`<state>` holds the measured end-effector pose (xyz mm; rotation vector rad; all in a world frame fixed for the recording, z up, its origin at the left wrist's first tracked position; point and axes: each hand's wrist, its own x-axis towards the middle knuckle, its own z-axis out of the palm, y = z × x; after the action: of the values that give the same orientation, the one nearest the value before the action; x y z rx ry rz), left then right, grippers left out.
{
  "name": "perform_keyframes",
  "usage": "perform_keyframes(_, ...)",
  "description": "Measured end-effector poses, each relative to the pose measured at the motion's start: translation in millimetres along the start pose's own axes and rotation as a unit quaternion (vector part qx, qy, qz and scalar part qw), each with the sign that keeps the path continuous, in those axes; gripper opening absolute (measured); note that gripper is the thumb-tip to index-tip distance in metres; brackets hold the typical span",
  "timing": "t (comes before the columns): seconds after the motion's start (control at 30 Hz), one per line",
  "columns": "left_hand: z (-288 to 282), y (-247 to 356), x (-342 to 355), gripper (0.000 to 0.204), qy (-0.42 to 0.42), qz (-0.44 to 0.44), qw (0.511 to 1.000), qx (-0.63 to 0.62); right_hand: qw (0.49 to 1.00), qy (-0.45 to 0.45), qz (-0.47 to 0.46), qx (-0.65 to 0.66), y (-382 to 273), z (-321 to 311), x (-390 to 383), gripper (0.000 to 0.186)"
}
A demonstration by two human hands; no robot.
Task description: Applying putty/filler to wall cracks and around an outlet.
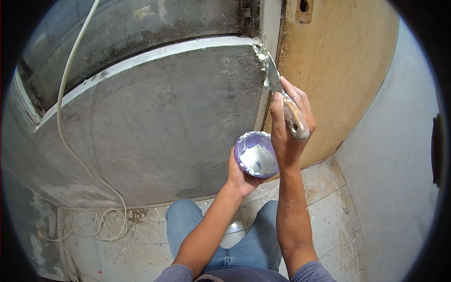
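My right hand [292, 122] is closed round the worn wooden handle of a putty knife [273, 77]. The knife's blade lies against the edge of the white frame, where the grey wall [164, 122] meets the door. Lumps of white filler [260, 52] cling along the blade and the corner there. Lower down, my left hand [240, 176] holds a purple bowl [242, 149] from beneath and its left side. White paste [258, 160] coats the bowl's inside and rim. My right wrist covers part of the bowl's right edge.
A yellowish wooden door [338, 70] stands right of the frame, beside a pale wall [390, 155]. The window's white sill [155, 52] crosses above the grey wall. At the left hangs a white cable [70, 145], coiled on the stained tile floor [145, 249].
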<state>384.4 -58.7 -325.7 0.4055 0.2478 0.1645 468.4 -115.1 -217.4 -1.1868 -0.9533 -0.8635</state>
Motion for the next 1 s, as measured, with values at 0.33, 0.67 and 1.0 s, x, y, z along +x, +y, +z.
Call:
perform_keyframes(0.33,22,12,7,0.059,-0.052,0.095,0.994,-0.007,0.987,-0.016,-0.063,-0.149,-20,17,-15,0.035)
perform_keyframes(0.67,17,26,-4,0.057,-0.117,0.146,0.982,0.013,0.996,0.001,-0.012,-0.084,-42,17,-20,0.026)
perform_keyframes(1.0,0,31,-2,0.062,-0.050,0.043,0.998,-0.009,0.994,0.033,0.014,-0.107,-38,21,-4,0.018)
